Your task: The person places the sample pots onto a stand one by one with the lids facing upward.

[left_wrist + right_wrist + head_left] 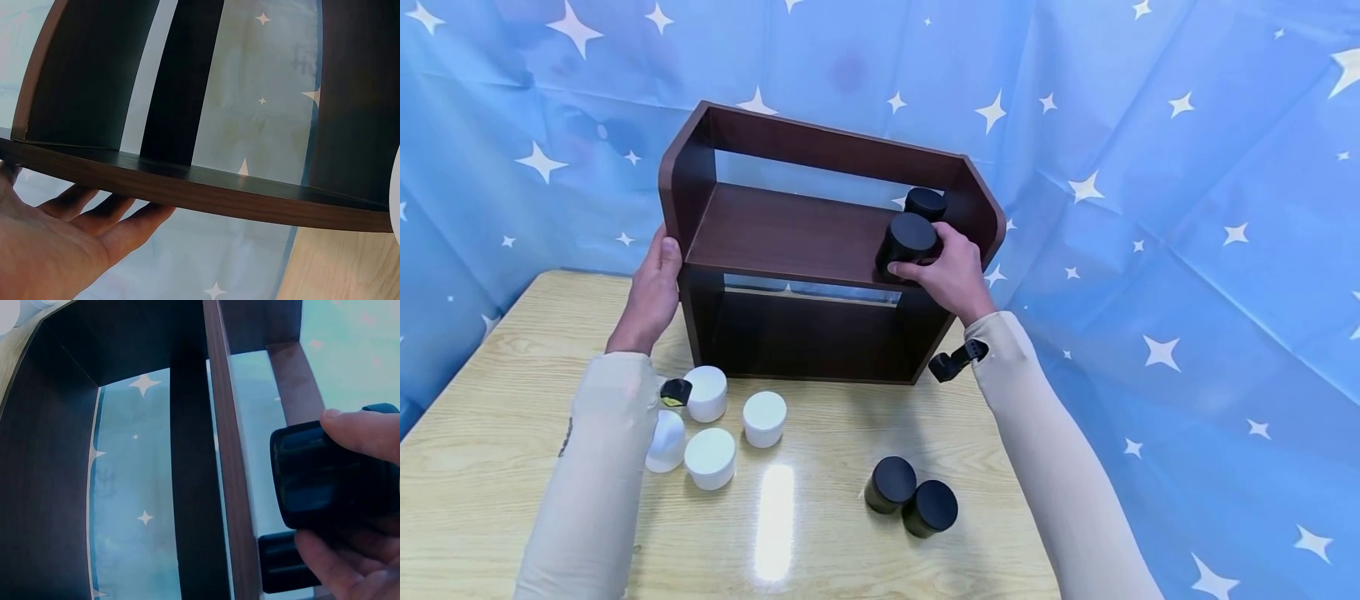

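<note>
"Starry curtain behind; how far?"

"Head view: one black jar is on the rack; my right hand grips a second jar there. Still on the table: two dark jars, four white containers."

"Wrists?"

"Left: my left hand lies straight-fingered against the rack. Right: the black jar crowds my grip."

A creased blue curtain printed with pale four-pointed stars spans the top and right of the head view. A light wood-grain table covers the lower left and bottom centre, with a bright upright reflection left of centre near the bottom. In the left wrist view, the curtain shows at bottom centre and the table in the lower right corner
</note>
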The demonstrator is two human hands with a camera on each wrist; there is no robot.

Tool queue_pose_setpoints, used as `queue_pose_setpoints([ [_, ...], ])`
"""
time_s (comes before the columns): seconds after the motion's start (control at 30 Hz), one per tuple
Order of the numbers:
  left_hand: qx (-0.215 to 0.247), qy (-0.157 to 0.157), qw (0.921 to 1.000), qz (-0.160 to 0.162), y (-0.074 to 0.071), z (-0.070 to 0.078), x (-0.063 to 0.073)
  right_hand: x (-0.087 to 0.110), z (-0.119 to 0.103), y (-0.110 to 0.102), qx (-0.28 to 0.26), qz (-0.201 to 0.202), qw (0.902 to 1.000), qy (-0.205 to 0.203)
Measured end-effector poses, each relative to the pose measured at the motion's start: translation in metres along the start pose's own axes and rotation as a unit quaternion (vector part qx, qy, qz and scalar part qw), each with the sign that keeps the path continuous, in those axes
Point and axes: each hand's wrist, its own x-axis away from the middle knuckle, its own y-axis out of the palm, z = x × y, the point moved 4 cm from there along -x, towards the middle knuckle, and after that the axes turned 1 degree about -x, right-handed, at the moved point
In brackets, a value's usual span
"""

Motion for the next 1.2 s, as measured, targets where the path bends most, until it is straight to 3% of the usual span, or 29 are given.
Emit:
queue_pose_setpoints([
  [0.53, 0.000, -0.011, 0.9999, -0.002, 0.002, 0.002, 0.002, -0.013, 0.005, 0.002, 0.008, 0.001, 0.9988, 0.048],
  [0.8, -0.007, -0.010, 0.9999, -0.003, -0.001, 0.002, 0.002, -0.024, -0.001, 0.010, -0.040, 0.013, 0.9947, 0.093],
  [1.2, -0.008, -0.024, 0.9997, -0.005, 0.002, 0.000, 0.002, -0.030, -0.006, 0.019, -0.050, 0.022, 0.9926, 0.108],
])
